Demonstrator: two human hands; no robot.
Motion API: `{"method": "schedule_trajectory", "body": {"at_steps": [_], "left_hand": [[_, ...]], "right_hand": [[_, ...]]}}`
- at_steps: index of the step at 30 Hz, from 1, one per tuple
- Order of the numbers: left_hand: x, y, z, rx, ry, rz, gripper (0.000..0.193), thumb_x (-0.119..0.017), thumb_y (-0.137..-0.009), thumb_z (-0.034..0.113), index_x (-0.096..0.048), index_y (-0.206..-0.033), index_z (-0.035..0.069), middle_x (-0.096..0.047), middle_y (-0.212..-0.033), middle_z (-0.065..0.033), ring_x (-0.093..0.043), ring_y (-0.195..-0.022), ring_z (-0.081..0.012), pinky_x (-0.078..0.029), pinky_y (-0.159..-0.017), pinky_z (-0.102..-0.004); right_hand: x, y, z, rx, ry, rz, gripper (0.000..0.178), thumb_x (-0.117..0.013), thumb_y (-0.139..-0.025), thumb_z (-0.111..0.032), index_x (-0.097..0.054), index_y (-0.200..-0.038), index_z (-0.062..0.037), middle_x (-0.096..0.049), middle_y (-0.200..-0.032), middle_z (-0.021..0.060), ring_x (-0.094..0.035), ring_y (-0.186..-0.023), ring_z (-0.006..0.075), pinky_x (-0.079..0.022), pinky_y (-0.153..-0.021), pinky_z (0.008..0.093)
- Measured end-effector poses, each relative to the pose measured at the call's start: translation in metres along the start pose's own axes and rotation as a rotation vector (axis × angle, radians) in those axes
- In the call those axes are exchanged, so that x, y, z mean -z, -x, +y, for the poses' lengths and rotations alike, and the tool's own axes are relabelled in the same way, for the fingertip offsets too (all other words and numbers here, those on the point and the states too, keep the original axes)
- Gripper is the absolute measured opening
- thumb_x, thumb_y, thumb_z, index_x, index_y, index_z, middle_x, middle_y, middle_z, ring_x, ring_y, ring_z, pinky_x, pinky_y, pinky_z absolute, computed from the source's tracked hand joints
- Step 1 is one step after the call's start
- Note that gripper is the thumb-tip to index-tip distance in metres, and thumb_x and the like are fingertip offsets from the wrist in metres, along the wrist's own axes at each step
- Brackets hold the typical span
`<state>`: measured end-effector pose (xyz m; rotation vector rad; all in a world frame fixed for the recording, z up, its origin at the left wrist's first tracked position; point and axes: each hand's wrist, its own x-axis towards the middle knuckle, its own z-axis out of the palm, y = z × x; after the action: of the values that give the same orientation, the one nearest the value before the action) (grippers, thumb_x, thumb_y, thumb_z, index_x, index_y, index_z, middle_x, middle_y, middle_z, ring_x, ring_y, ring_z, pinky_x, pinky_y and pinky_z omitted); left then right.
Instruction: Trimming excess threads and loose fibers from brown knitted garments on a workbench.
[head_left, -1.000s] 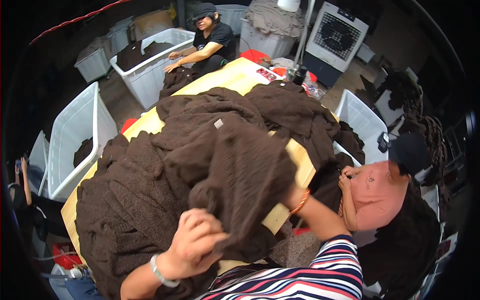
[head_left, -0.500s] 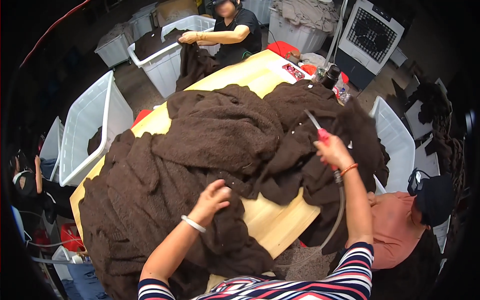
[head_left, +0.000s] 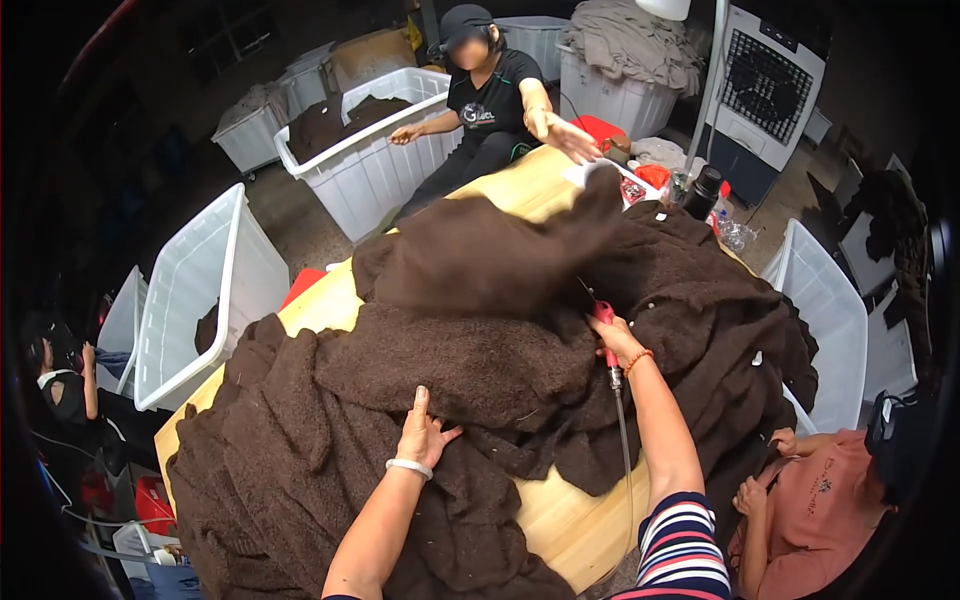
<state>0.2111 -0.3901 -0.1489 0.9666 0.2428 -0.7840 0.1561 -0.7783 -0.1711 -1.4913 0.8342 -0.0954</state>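
A heap of dark brown knitted garments point(head_left: 450, 365) lies across the wooden table point(head_left: 570, 515). My left hand point(head_left: 422, 440) rests against the heap, its thumb and fingers spread and holding nothing I can see. My right hand point(head_left: 622, 341) is wrapped round the handle of a red air blow gun point(head_left: 604, 313) with a thin metal nozzle. Its clear hose point(head_left: 625, 430) hangs down beside my right forearm. Beyond my hands, a brown garment point(head_left: 480, 255) is blurred in motion above the far part of the heap.
Across the table a person in black point(head_left: 500, 95) stretches out an arm. Another in a salmon top point(head_left: 815, 500) is at the right. White bins point(head_left: 375, 160) stand around, with an air cooler point(head_left: 760, 100) behind. A black bottle point(head_left: 703, 190) and small items occupy the far corner.
A brown garment has come over the heap from the far side, where the person in black now reaches out. My left hand has spread on the cloth; my right hand has moved left with the blow gun.
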Motion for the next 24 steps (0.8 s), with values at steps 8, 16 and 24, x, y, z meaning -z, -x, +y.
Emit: {"method": "schedule_trajectory", "body": {"at_steps": [8,16,24], "left_hand": [[0.003,-0.021,0.006,0.027,0.009,-0.049,0.103,-0.072,-0.081,0.058,-0.020,-0.153,0.006,-0.025,-0.158,-0.0128,-0.023,-0.145,-0.0336,-0.016,-0.117,-0.0568],[-0.007,-0.061,-0.017,-0.016,0.090,0.127,0.094,-0.077,-0.079,0.051,-0.037,-0.143,-0.006,-0.039,-0.150,-0.0189,-0.037,-0.138,-0.0343,-0.027,-0.116,-0.0495],[0.002,-0.085,-0.041,0.028,0.255,0.040,0.090,-0.074,-0.081,0.054,-0.040,-0.143,-0.001,-0.044,-0.147,-0.0142,-0.043,-0.133,-0.0334,-0.033,-0.114,-0.0454]], "right_hand": [[0.042,0.052,-0.018,-0.030,0.136,0.206,0.025,-0.065,-0.093,-0.028,-0.058,-0.095,-0.0041,-0.058,-0.069,0.0034,-0.065,-0.053,0.0182,-0.040,-0.038,0.0267],[0.039,0.027,-0.058,0.686,0.552,0.613,0.034,-0.064,-0.092,-0.027,-0.063,-0.116,-0.0021,-0.064,-0.076,0.0055,-0.060,-0.049,0.0138,-0.050,-0.045,0.0293],[-0.040,-0.025,0.015,0.076,0.361,-0.126,0.031,-0.073,-0.083,-0.024,-0.064,-0.100,0.0004,-0.067,-0.083,0.0059,-0.063,-0.081,0.0147,-0.051,-0.075,0.0306]]}}
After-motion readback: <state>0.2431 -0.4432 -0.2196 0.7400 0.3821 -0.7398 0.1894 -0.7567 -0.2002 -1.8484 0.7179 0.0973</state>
